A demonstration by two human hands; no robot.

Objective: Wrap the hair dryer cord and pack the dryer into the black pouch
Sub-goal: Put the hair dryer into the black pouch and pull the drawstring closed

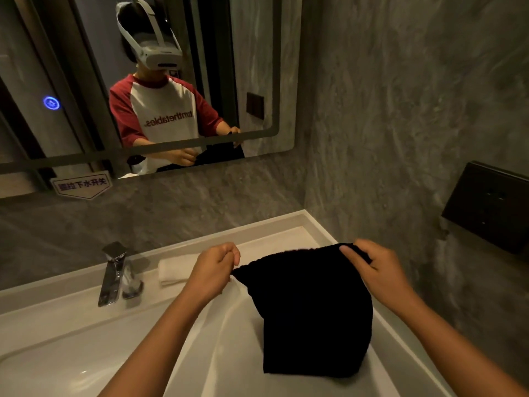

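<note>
The room is dim and warm-toned, with the grey wall (400,110) murky and grainy, while the white sink (200,339) catches the most light and shows a small glare spot on its basin at lower left. The black pouch (312,310) above the sink reads as a flat, detail-less dark patch, casting a soft shadow beneath its lower edge. Straight lines bow near the frame edges, the mirror (257,81) above the sink leans sharply, and the whole picture is slightly soft.
</note>
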